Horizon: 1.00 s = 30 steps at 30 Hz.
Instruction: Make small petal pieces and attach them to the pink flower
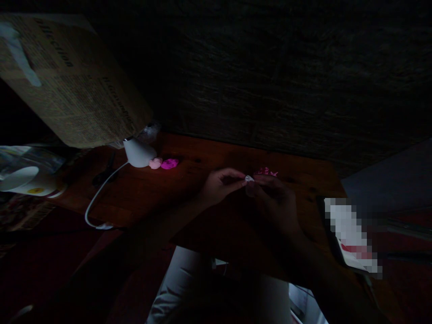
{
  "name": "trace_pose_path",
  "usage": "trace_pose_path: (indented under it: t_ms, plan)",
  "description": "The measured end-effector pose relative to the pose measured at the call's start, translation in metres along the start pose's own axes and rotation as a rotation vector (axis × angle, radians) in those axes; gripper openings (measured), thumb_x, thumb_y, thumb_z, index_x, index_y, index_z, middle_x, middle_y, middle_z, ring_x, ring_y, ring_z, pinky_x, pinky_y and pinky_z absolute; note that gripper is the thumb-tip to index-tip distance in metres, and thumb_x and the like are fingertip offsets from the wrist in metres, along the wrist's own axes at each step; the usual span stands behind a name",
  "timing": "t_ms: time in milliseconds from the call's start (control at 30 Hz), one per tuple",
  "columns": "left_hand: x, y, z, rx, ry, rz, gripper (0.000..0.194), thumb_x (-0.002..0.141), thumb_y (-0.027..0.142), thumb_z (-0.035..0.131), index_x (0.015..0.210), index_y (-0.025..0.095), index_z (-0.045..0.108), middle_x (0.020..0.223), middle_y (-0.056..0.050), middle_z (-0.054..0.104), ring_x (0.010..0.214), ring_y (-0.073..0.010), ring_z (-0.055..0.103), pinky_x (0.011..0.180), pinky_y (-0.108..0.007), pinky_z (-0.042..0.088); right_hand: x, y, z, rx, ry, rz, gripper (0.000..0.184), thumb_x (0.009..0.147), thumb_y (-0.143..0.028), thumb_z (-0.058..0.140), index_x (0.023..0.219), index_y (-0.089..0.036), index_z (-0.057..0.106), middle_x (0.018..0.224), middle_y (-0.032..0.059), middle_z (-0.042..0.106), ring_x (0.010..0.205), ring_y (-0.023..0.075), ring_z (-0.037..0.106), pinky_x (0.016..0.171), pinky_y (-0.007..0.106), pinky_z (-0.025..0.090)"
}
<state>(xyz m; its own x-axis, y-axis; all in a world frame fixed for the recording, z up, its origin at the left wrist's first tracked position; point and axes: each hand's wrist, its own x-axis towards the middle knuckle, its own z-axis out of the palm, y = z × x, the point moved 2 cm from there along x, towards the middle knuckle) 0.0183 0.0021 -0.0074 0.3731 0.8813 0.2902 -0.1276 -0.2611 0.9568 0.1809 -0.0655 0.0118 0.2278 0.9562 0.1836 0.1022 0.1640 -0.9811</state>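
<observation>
The scene is very dark. My left hand (219, 184) and my right hand (275, 198) meet over a reddish wooden table (189, 198). Both pinch a small white lump (249, 178) between their fingertips, fingers closed round it. A crinkled pink piece (266, 171) lies just behind my right hand on the table. Further left lie a pale pink lump (155, 163) and a magenta lump (169, 164), well apart from both hands.
A white lamp base (138, 153) with a white cable (97, 198) stands at the back left, under a tilted newspaper-print sheet (67, 85). A white cup (27, 180) sits at far left. A blurred-out phone-like object (351, 234) lies at right. Dark wall behind.
</observation>
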Motion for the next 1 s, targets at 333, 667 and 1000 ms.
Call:
trace_pose_path:
  t_ms: [333, 667, 1000]
  plan:
    - [0.0008, -0.0021, -0.0001, -0.018, 0.045, 0.024, 0.027, 0.073, 0.027, 0.084, 0.096, 0.015, 0.075, 0.097, -0.007, 0.079, 0.089, -0.0167, 0.074, 0.088, -0.031, 0.059, -0.003, 0.0029, -0.0016, -0.023, -0.03, -0.041, 0.02, 0.084, -0.034, 0.076, 0.102, -0.025, 0.077, 0.099, 0.0048, 0.081, 0.091, 0.0229, 0.076, 0.088, 0.042, 0.059]
    - [0.0006, 0.001, -0.0005, -0.069, 0.037, -0.067, 0.023, 0.072, 0.029, 0.085, 0.09, 0.016, 0.079, 0.096, -0.006, 0.08, 0.09, -0.0178, 0.074, 0.092, -0.034, 0.058, -0.0022, -0.002, -0.0009, -0.034, -0.042, -0.059, 0.016, 0.084, -0.032, 0.075, 0.098, -0.025, 0.079, 0.095, 0.0038, 0.081, 0.088, 0.022, 0.076, 0.085, 0.04, 0.06]
    - [-0.0008, -0.0004, -0.0001, -0.065, 0.032, -0.039, 0.021, 0.072, 0.03, 0.085, 0.088, 0.017, 0.079, 0.094, -0.006, 0.08, 0.089, -0.0183, 0.075, 0.09, -0.034, 0.058, -0.0021, -0.0004, 0.0006, -0.015, -0.021, -0.035, 0.016, 0.082, -0.032, 0.078, 0.096, -0.026, 0.079, 0.094, 0.0033, 0.081, 0.087, 0.0219, 0.075, 0.086, 0.041, 0.06]
